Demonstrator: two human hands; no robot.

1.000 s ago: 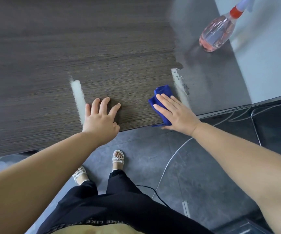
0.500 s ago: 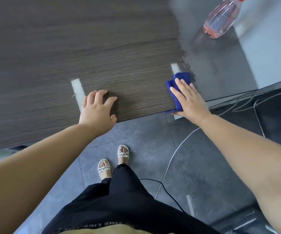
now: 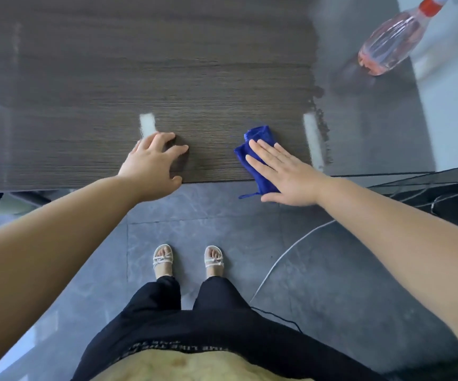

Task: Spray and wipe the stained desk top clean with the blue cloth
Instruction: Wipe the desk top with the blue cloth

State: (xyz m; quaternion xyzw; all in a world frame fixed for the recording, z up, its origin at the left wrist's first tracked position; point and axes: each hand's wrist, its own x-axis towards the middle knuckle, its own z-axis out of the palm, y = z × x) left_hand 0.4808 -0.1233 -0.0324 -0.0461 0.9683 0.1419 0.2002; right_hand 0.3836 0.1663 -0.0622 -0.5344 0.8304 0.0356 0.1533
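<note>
- still bracing with the left hand (image 3: 153, 163) at the front edge of the desk top (image 3: 194, 78), fingers loosely spread and gripping nothing, fingertips at the near end of the left pale strip (image 3: 147, 123); no real shift there over the last second.
- swept back leftwards with the blue cloth (image 3: 251, 141): half a second ago lying over the lower part of the right pale strip, now between the two strips, apart from both and nearer the right one, near end hanging off the front edge.
- pressing down on that cloth with the right hand (image 3: 285, 174), flat, fingers straight and together, not curled round it; heel of the hand out past the edge.
- right pale strip (image 3: 311, 138) uncovered again and looking no fainter, dark specks (image 3: 320, 125) still just beside it; cannot tell whether mark or glare.
- spray bottle (image 3: 387, 48) well apart at the far right, held by nobody.
- judged from this: mid wiping stroke, back and forth, spraying probably done, strip and specks likely calling for more passes.
</note>
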